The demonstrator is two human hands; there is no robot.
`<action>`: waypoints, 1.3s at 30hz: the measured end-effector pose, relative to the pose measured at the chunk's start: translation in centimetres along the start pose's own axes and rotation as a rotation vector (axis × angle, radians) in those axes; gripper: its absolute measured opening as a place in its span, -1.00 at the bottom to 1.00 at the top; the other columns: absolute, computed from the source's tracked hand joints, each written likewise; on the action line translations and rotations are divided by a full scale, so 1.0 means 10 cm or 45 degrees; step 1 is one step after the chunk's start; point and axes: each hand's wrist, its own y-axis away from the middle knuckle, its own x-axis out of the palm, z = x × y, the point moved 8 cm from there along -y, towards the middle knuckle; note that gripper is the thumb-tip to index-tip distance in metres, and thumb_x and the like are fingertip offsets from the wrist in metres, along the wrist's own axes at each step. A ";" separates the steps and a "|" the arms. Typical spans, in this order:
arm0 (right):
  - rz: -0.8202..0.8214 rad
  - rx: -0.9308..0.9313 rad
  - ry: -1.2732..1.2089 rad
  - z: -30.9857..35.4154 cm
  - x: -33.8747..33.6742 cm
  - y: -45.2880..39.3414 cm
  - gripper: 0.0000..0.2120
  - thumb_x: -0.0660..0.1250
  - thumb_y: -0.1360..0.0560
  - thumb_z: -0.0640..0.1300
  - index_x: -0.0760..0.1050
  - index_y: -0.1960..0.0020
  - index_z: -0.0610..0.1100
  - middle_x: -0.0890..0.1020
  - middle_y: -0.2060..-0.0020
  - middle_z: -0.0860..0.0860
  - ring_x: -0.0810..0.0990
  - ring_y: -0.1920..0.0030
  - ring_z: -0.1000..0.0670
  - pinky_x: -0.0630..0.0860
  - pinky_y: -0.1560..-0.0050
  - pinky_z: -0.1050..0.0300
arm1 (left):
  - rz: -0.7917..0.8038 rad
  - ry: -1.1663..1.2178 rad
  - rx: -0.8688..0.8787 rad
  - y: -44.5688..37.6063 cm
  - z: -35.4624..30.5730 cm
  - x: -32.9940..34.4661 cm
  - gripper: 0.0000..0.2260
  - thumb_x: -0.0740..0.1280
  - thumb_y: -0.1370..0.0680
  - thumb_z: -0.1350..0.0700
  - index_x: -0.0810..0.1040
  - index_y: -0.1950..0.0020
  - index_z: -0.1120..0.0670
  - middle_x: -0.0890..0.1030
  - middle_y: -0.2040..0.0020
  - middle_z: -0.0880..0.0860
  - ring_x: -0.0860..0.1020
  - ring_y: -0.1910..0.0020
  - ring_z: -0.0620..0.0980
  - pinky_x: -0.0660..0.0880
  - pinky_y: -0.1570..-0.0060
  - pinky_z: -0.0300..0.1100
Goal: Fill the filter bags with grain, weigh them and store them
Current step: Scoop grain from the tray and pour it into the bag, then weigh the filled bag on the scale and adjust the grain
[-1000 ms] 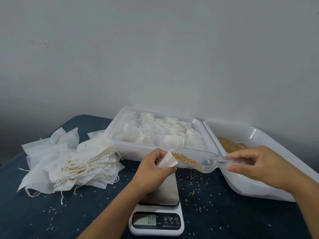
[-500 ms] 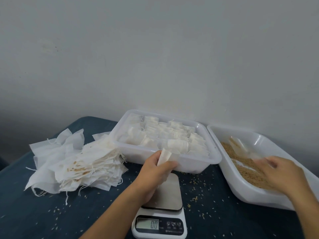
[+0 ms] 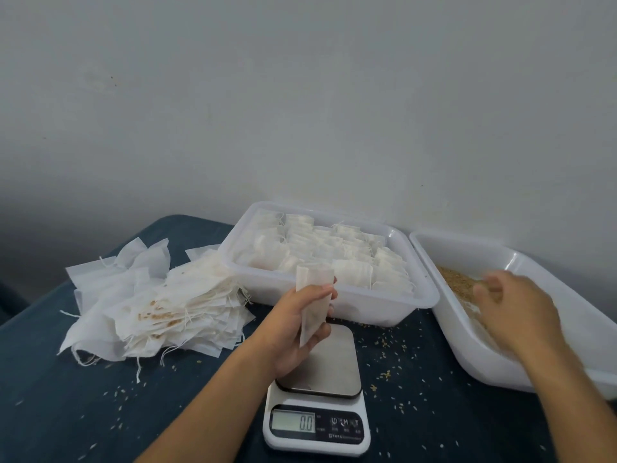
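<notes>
On the dark blue bench (image 3: 50, 396) a loose pile of empty white filter bags (image 3: 157, 305) lies at the left. A white plastic tray of filled bags (image 3: 394, 309) stands far, and a white tub with brown grain (image 3: 474, 349) is at the right. A white digital scale (image 3: 317, 426) reads 0.0 near the person.

The left hand (image 3: 293, 332) grips one white filter bag (image 3: 314, 295) above the scale; its long axis is nearly upright, mouth upward. The right hand (image 3: 517, 309) is blurred over the grain, so I cannot tell its state.

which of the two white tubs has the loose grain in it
The right tub, under the right hand. Loose grain lies in it, while the middle tub holds rows of filled bags.
</notes>
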 end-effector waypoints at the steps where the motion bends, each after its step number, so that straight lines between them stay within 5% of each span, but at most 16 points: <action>1: -0.156 -0.109 -0.235 0.23 -0.14 0.13 -0.76 0.31 -0.62 -0.02 0.60 -0.23 -0.06 0.68 -0.04 0.01 0.62 0.06 0.09 0.49 0.07 0.21 | -0.013 0.026 0.008 -0.01 -0.02 -0.02 -0.53 0.60 -0.22 0.03 0.63 -0.08 0.09 0.59 0.12 0.01 0.54 0.25 -0.10 0.47 0.39 -0.26; 3: -0.126 -0.332 -0.569 0.77 -0.18 0.47 -0.85 0.32 -0.58 0.02 0.61 -0.11 0.05 0.66 0.07 0.20 0.61 0.10 0.27 0.49 0.15 0.43 | -0.038 0.074 0.040 -0.03 -0.06 -0.08 -0.62 0.61 -0.22 0.05 0.69 0.00 0.07 0.58 0.11 0.02 0.54 0.26 -0.09 0.46 0.41 -0.26; 6: 0.302 -0.616 -0.588 1.45 0.22 1.12 -0.71 0.26 -0.62 0.15 0.56 -0.31 0.16 0.60 -0.19 0.28 0.51 -0.20 0.38 0.46 -0.22 0.39 | -0.061 0.158 0.106 -0.04 -0.16 -0.15 -0.76 0.60 -0.23 0.07 0.74 0.13 0.02 0.58 0.11 0.03 0.51 0.27 -0.09 0.43 0.45 -0.27; 8: 0.516 -0.769 -0.424 1.69 0.53 1.53 -0.54 0.15 -0.66 0.23 0.35 -0.54 0.19 0.36 -0.49 0.26 0.16 -0.48 0.39 0.08 -0.47 0.41 | -0.058 0.189 0.145 -0.03 -0.23 -0.17 -0.82 0.58 -0.27 0.09 0.75 0.15 0.00 0.57 0.14 0.02 0.49 0.29 -0.10 0.40 0.47 -0.29; 10: 0.640 -0.875 -0.359 1.84 0.75 1.84 -0.43 0.08 -0.67 0.28 0.13 -0.63 0.18 0.07 -0.62 0.27 -0.22 -0.50 0.43 -0.24 -0.40 0.51 | -0.051 0.211 0.160 -0.02 -0.28 -0.18 -0.89 0.54 -0.35 0.11 0.76 0.15 -0.01 0.57 0.15 0.01 0.48 0.30 -0.10 0.38 0.48 -0.29; 11: 0.683 -0.913 -0.371 1.91 0.81 1.98 -0.43 0.08 -0.67 0.27 0.13 -0.64 0.16 0.02 -0.63 0.26 -0.28 -0.50 0.43 -0.24 -0.41 0.51 | -0.051 0.220 0.160 -0.02 -0.29 -0.19 -0.91 0.51 -0.38 0.11 0.76 0.14 -0.01 0.57 0.14 0.01 0.48 0.30 -0.10 0.38 0.48 -0.29; 14: 0.494 -1.147 -0.407 2.09 0.73 2.31 -0.57 0.19 -0.60 0.17 0.53 -0.42 0.12 0.41 -0.50 0.15 0.22 -0.56 0.25 0.26 -0.49 0.34 | -0.039 0.247 0.148 -0.02 -0.29 -0.20 -0.90 0.50 -0.39 0.11 0.76 0.11 -0.01 0.57 0.13 0.02 0.48 0.28 -0.09 0.38 0.46 -0.29; 18: 0.699 -1.101 -0.921 2.08 0.63 2.26 -0.75 0.35 -0.61 0.04 0.64 -0.26 0.06 0.53 -0.37 0.24 0.44 -0.42 0.27 0.39 -0.40 0.30 | -0.016 0.254 0.125 -0.02 -0.27 -0.19 -0.79 0.57 -0.31 0.08 0.77 0.07 0.01 0.58 0.12 0.03 0.49 0.27 -0.08 0.40 0.46 -0.27; 20: 0.453 -1.005 -1.050 1.98 0.42 1.89 -0.85 0.40 -0.59 -0.06 0.68 -0.14 0.01 0.66 -0.12 0.23 0.63 -0.17 0.19 0.54 -0.19 0.26 | 0.005 0.250 0.101 -0.03 -0.26 -0.19 -0.76 0.57 -0.30 0.07 0.77 0.05 0.04 0.57 0.11 0.04 0.49 0.27 -0.08 0.38 0.47 -0.28; 23: 0.254 -0.631 -1.222 1.78 0.30 1.22 -0.89 0.39 -0.61 -0.08 0.63 -0.12 0.05 0.68 0.00 0.23 0.67 -0.07 0.15 0.54 -0.04 0.35 | 0.147 0.180 -0.025 -0.01 -0.17 -0.09 -0.71 0.55 -0.34 0.02 0.76 -0.01 0.09 0.56 0.10 0.03 0.50 0.26 -0.09 0.37 0.47 -0.31; 26: 0.549 -0.418 -1.329 1.75 0.49 0.86 -0.72 0.34 -0.61 0.07 0.54 -0.31 0.13 0.64 -0.15 0.23 0.64 -0.14 0.19 0.55 -0.08 0.33 | 0.376 0.009 -0.159 0.06 0.01 0.07 -0.65 0.58 -0.38 -0.04 0.72 -0.07 0.12 0.57 0.08 0.04 0.50 0.22 -0.09 0.38 0.40 -0.31; 30: 0.833 -0.434 -1.505 1.85 0.70 0.93 -0.82 0.35 -0.64 -0.01 0.65 -0.16 -0.04 0.69 0.18 0.06 0.57 0.39 -0.02 0.58 0.33 0.08 | 0.535 -0.214 -0.257 0.14 0.21 0.19 -0.46 0.60 -0.37 -0.15 0.56 -0.17 0.14 0.57 0.05 0.04 0.51 0.16 -0.07 0.39 0.28 -0.27; 33: 0.746 -0.390 -1.636 1.76 0.74 0.94 -0.78 0.40 -0.60 0.00 0.64 -0.01 -0.16 0.62 0.30 -0.12 0.51 0.44 -0.02 0.53 0.44 0.08 | 0.546 -0.209 -0.281 0.14 0.25 0.19 -0.43 0.59 -0.38 -0.16 0.54 -0.24 0.13 0.60 0.01 0.04 0.55 0.09 -0.05 0.41 0.22 -0.25; 39: 0.333 -0.318 -1.589 1.52 0.61 0.81 -0.81 0.40 -0.55 0.10 0.63 0.11 0.00 0.68 0.21 0.08 0.66 0.20 0.10 0.63 0.25 0.19 | 0.437 -0.537 -0.028 0.03 0.14 0.12 -0.47 0.46 -0.48 -0.12 0.58 -0.38 0.11 0.60 -0.35 0.15 0.53 -0.41 0.13 0.45 -0.36 0.02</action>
